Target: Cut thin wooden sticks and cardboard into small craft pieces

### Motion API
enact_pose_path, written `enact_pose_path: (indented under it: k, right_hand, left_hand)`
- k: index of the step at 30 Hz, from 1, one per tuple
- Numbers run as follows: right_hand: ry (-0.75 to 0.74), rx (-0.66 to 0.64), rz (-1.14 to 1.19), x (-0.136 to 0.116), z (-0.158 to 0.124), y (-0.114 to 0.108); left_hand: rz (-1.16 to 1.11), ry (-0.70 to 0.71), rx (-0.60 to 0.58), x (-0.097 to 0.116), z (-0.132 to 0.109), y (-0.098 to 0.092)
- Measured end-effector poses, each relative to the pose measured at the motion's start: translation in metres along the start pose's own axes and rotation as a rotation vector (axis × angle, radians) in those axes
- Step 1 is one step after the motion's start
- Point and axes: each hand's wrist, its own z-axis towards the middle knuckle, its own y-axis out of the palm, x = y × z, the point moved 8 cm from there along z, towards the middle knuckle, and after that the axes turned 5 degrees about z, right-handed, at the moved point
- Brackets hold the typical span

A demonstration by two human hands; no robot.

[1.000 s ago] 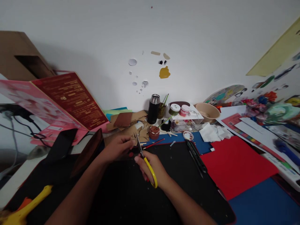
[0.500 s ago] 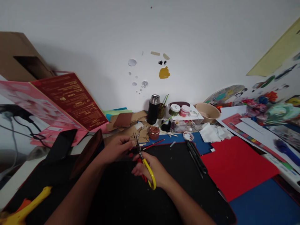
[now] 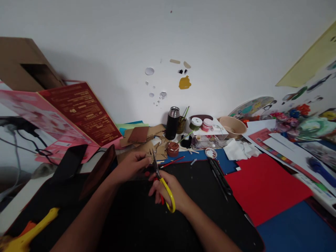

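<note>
My right hand (image 3: 172,190) grips a pair of scissors (image 3: 168,196) with one yellow and one red handle. Their metal blades point up and away from me, slightly parted at the tips. Close to the left of the blades, my left hand (image 3: 133,164) has its thumb and forefinger pinched together. Whatever sits in that pinch is too small to make out. A small red bit (image 3: 147,174) shows just under the left fingers. Both hands are above the black mat (image 3: 147,220), and torn cardboard pieces (image 3: 139,148) lie just beyond them.
Behind the hands stand a black flask (image 3: 172,124), a brown paint jar (image 3: 173,149) and a jar with brushes. On the right lie a black cutter (image 3: 219,178) and a red sheet (image 3: 267,189). A brown bowl (image 3: 233,126) is by the wall; a yellow-handled tool (image 3: 39,227) lies at lower left.
The view has shifted very slightly. The fingers of my right hand around the red handle have moved a little; my left hand keeps its pinch beside the blades.
</note>
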Motion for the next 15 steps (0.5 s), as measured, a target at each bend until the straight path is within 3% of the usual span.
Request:
enact_pose_path:
  k: [4, 15]
  right_hand:
    - [-0.041, 0.045, -0.046, -0.0030, -0.0005, -0.0028]
    - [0.024, 0.186, -0.184, -0.0033, -0.0050, -0.0074]
  left_hand:
    - [0.038, 0.004, -0.008, 0.0004, 0.0004, 0.0000]
    - [0.062, 0.005, -0.029, -0.0019, 0.0012, 0.0009]
